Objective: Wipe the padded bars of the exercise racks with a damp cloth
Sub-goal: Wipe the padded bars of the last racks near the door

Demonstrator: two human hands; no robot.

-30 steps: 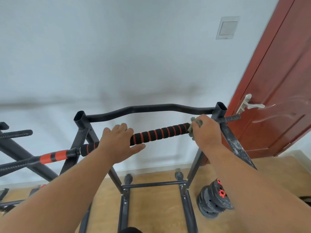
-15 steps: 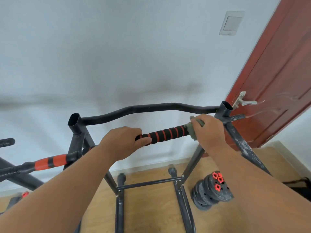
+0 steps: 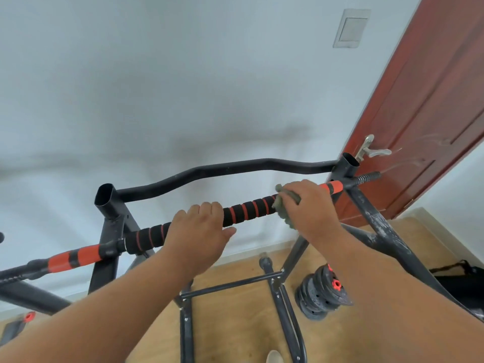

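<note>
Green cloth [image 3: 284,208] is bunched in the right hand [image 3: 306,205], which squeezes it around the padded bar [image 3: 246,209] near the bar's right end. The left hand [image 3: 199,229] holds the middle of the same bar, fingers curled over the top. The bar is black foam with red rings and lies across a black metal rack [image 3: 110,205]. Round weights [image 3: 323,294] sit on the wood floor [image 3: 235,323] to the right, near a red door [image 3: 429,100]

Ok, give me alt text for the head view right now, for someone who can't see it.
A right hand wraps a green cloth around a black-and-red padded bar near its right end, while the left hand holds the bar's middle. The black rack stands before a white wall, with weight plates on the wooden floor.
</note>
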